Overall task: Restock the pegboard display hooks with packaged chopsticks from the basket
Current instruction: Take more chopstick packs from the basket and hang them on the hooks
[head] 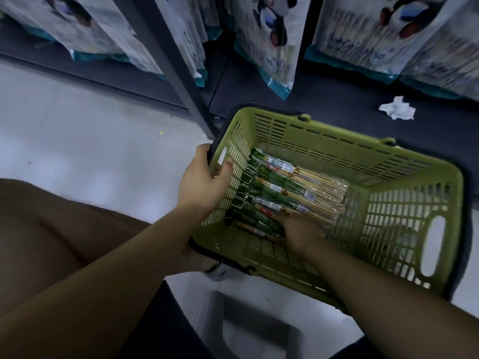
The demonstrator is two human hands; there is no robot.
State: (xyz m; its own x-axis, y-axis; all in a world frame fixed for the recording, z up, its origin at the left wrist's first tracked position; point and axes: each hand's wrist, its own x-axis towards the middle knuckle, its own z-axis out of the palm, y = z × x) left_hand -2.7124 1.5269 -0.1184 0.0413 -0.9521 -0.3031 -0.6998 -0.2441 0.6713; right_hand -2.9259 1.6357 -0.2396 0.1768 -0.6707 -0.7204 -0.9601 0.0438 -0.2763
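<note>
My L hand [204, 182] grips the green basket [337, 154] by its left wall, centre-right of frame; R hand [298, 230] lies on the chopstick packs [298, 187] inside.
Packs flat, long axis upper left to lower right, green header cards toward L hand, pale sticks in clear wrap. R grip: can't tell, blurred.

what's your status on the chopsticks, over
Left hand grips basket rim. Right hand down on chopstick packs, grasp unclear. Nothing in the way.

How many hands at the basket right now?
2. The left hand grips the basket at its left rim. The right hand is inside it, on the chopstick packs; its fingers are too blurred to judge.
</note>
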